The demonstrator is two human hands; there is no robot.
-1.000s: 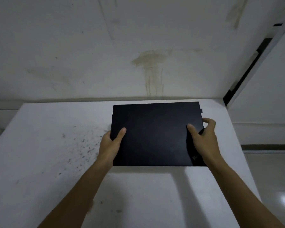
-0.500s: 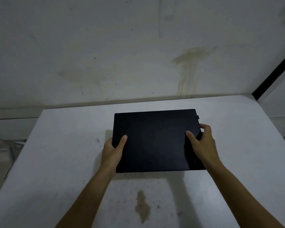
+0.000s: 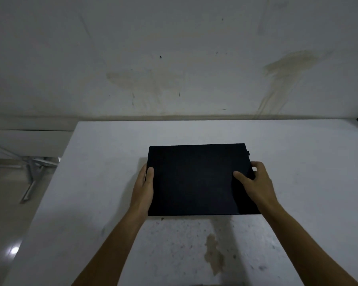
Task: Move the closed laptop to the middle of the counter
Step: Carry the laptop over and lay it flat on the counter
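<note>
A closed black laptop lies flat over the white counter, lid up, its long sides running left to right. My left hand grips its left edge, thumb on the lid. My right hand holds the right edge, thumb on the lid and fingers curled around the side. Whether the laptop rests on the counter or hovers just above it I cannot tell. A small dark tab sticks out at its far right corner.
The counter's left edge drops to a tiled floor with a metal stand. A stained white wall runs along the counter's back. A brownish stain and dark specks mark the counter's near part.
The laptop, held in both hands, has travelled left along the counter, away from its right end. The counter's left edge and the floor beyond it have come into view.
</note>
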